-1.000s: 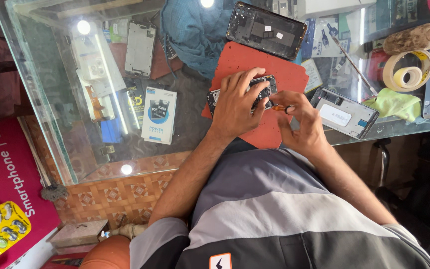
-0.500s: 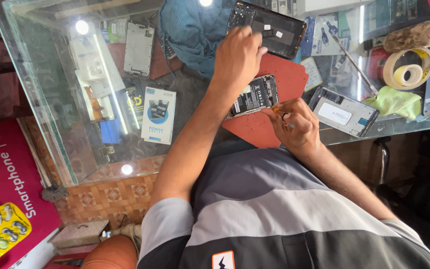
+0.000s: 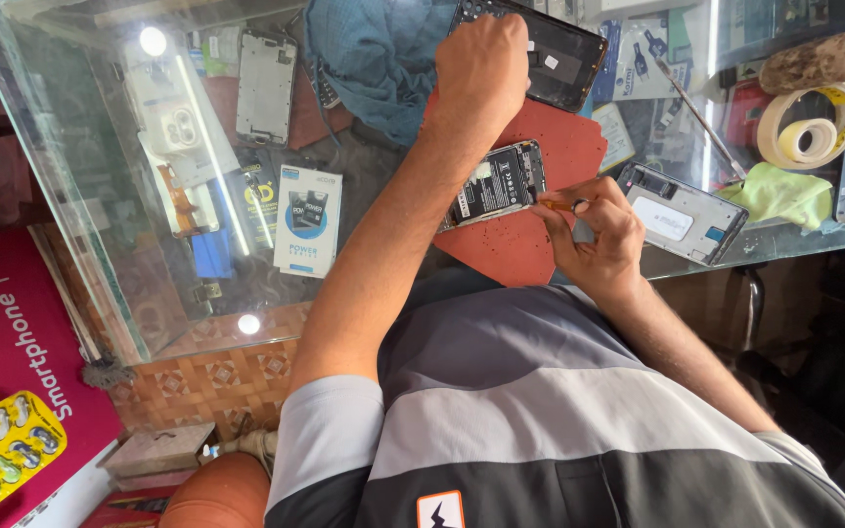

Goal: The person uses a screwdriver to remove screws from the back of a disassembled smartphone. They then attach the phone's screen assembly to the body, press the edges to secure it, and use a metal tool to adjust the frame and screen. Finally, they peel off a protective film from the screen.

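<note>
An opened phone is worked on over a red mat on a glass tabletop.

The left hand is stretched across the red mat to the black phone panel at the far edge, its fingers curled in a loose fist; whether anything is gripped cannot be told. The right hand is closed on a thin tool, whose tip is held against the edge of the opened phone lying on the mat with its battery and board exposed. Just right of the mat, 1 silver phone frame rests on the glass tabletop, with a green cloth and a roll of tape beyond. A blue cloth lies near the left forearm.
</note>
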